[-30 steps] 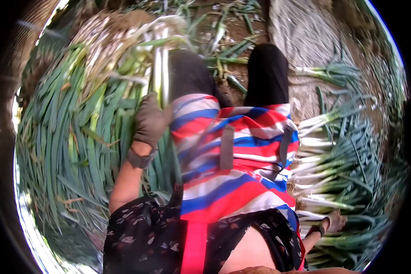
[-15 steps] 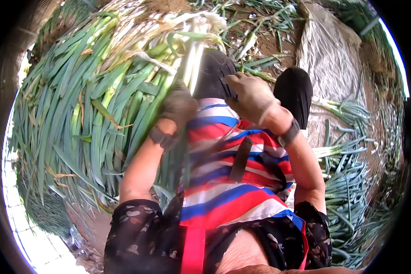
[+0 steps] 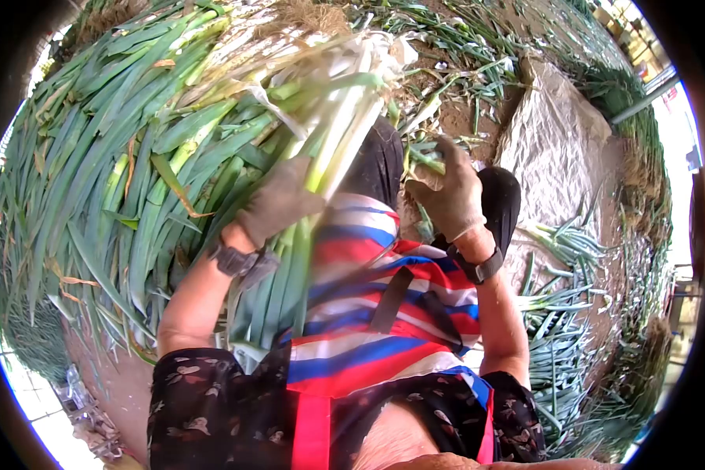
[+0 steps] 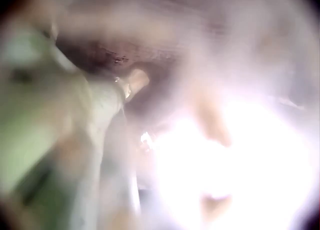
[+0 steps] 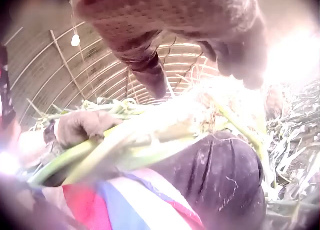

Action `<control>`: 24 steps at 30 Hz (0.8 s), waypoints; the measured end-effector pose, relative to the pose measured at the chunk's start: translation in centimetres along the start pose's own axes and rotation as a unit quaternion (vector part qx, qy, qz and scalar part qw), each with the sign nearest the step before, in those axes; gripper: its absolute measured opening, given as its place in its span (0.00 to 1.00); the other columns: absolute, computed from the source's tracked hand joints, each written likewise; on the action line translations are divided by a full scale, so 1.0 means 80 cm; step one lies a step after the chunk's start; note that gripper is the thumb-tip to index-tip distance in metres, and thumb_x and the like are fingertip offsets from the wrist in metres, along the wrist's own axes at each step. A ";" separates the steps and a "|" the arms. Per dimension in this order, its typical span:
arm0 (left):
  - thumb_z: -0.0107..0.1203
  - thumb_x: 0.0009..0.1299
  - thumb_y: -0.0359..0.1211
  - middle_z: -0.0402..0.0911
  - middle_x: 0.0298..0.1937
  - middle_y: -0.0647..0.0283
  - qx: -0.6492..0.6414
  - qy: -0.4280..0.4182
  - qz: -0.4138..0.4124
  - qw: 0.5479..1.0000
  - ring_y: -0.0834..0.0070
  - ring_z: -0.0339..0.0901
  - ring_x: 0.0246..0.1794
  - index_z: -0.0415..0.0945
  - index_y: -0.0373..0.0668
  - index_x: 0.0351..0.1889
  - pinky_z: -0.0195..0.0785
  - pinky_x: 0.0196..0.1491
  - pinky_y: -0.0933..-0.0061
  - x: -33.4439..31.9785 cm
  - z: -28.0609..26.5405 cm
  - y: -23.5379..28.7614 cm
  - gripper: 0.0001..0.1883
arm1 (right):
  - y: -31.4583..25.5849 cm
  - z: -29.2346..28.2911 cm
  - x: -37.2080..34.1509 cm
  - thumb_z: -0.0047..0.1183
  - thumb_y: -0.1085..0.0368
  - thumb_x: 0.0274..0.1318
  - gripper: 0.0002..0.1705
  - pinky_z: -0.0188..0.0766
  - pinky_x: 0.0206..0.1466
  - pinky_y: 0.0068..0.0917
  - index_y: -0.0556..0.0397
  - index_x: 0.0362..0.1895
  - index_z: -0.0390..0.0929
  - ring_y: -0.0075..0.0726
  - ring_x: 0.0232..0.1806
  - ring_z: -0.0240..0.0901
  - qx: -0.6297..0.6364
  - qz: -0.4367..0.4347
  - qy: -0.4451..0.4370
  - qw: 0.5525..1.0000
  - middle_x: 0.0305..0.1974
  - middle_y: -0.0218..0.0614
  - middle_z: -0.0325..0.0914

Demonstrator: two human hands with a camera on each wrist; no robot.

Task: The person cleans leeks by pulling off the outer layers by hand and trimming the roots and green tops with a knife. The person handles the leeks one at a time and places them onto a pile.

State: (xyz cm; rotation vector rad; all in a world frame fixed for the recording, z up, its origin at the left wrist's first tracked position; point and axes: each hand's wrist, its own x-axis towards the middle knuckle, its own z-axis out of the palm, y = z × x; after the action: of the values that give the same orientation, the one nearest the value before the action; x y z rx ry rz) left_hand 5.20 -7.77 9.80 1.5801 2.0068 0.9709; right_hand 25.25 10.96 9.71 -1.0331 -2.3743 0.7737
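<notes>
A few leeks (image 3: 351,133) lie along the left thigh, their white shafts pointing away from the body and dry outer skin at the root end. My gloved left hand (image 3: 282,202) grips them around the lower green part; the right wrist view also shows that hand (image 5: 82,127) curled over the stalks (image 5: 112,140). The gloved right hand (image 3: 456,192) hovers over the lap near the right knee, thumb and fingers apart and holding nothing. Seen from its own wrist, the right hand (image 5: 200,25) is above the pale root end. Pale green stalks (image 4: 105,107) appear blurred in the left wrist view.
A large pile of leeks (image 3: 94,180) lies at the left. To the right, a pale sheet (image 3: 556,133) covers part of the ground, with white-shafted plants (image 3: 560,345) spread in a row nearer the body. Leaf scraps (image 3: 462,70) litter the soil ahead.
The right hand has come from the row at the far right to above the lap. The left hand keeps hold of the leeks. The head view has tilted upward, showing more ground ahead.
</notes>
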 end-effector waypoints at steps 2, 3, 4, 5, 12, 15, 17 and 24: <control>0.62 0.60 0.29 0.81 0.41 0.47 -0.034 -0.008 -0.068 0.997 0.53 0.79 0.42 0.77 0.33 0.49 0.73 0.49 0.61 -0.004 0.018 -0.007 0.19 | 0.037 0.017 0.016 0.75 0.60 0.36 0.52 0.69 0.65 0.46 0.58 0.67 0.63 0.59 0.63 0.69 -0.075 -0.106 0.121 0.984 0.58 0.54 0.73; 0.62 0.60 0.29 0.82 0.40 0.46 -0.081 -0.016 -0.136 0.987 0.51 0.80 0.42 0.77 0.33 0.49 0.73 0.48 0.61 -0.004 0.031 -0.012 0.19 | 0.042 0.026 0.028 0.76 0.59 0.36 0.53 0.69 0.65 0.46 0.59 0.67 0.63 0.60 0.64 0.68 -0.077 -0.094 0.121 0.985 0.59 0.55 0.72; 0.62 0.60 0.29 0.81 0.42 0.45 -0.079 -0.012 -0.136 0.988 0.50 0.80 0.43 0.77 0.33 0.50 0.73 0.49 0.60 -0.003 0.044 -0.009 0.20 | 0.043 0.037 0.041 0.76 0.58 0.36 0.53 0.68 0.65 0.46 0.59 0.68 0.63 0.60 0.64 0.67 -0.077 -0.082 0.119 0.987 0.60 0.56 0.72; 0.62 0.60 0.29 0.81 0.43 0.44 -0.075 -0.008 -0.136 0.988 0.48 0.80 0.43 0.76 0.32 0.51 0.73 0.49 0.60 -0.001 0.056 -0.004 0.21 | 0.039 0.041 0.049 0.77 0.57 0.36 0.55 0.67 0.67 0.46 0.60 0.68 0.62 0.61 0.66 0.66 -0.037 -0.079 0.076 0.993 0.62 0.59 0.70; 0.62 0.62 0.31 0.75 0.40 0.40 0.042 0.054 -0.036 0.997 0.40 0.74 0.44 0.70 0.34 0.46 0.69 0.46 0.50 -0.006 0.078 -0.021 0.18 | 0.062 0.105 0.112 0.66 0.70 0.51 0.32 0.81 0.38 0.29 0.61 0.61 0.71 0.33 0.36 0.80 0.376 0.111 -0.102 0.914 0.42 0.36 0.81; 0.61 0.63 0.31 0.73 0.40 0.40 0.045 0.046 -0.044 0.997 0.39 0.73 0.44 0.69 0.35 0.46 0.69 0.45 0.50 -0.015 0.076 -0.027 0.17 | 0.069 0.109 0.113 0.61 0.66 0.57 0.19 0.81 0.36 0.30 0.58 0.52 0.76 0.33 0.36 0.81 0.478 0.161 -0.096 0.858 0.40 0.36 0.82; 0.60 0.64 0.30 0.73 0.41 0.40 0.044 0.013 -0.056 0.997 0.38 0.73 0.43 0.68 0.35 0.46 0.69 0.45 0.50 -0.023 0.065 -0.029 0.16 | 0.062 0.097 0.109 0.57 0.63 0.61 0.12 0.81 0.34 0.31 0.56 0.45 0.80 0.34 0.33 0.81 0.543 0.200 -0.047 0.814 0.37 0.35 0.82; 0.56 0.65 0.27 0.72 0.44 0.41 0.104 -0.013 -0.165 0.981 0.38 0.73 0.43 0.67 0.35 0.48 0.69 0.44 0.48 -0.057 0.089 -0.042 0.15 | 0.157 0.047 0.188 0.54 0.60 0.65 0.09 0.77 0.30 0.27 0.48 0.37 0.85 0.30 0.30 0.82 -0.070 0.139 0.061 0.986 0.29 0.34 0.83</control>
State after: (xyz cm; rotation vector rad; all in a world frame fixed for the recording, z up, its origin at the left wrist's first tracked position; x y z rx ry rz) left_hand 9.07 -10.59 2.10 1.2877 2.3180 0.6279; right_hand 20.13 28.34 1.29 -1.4508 -2.2331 0.6226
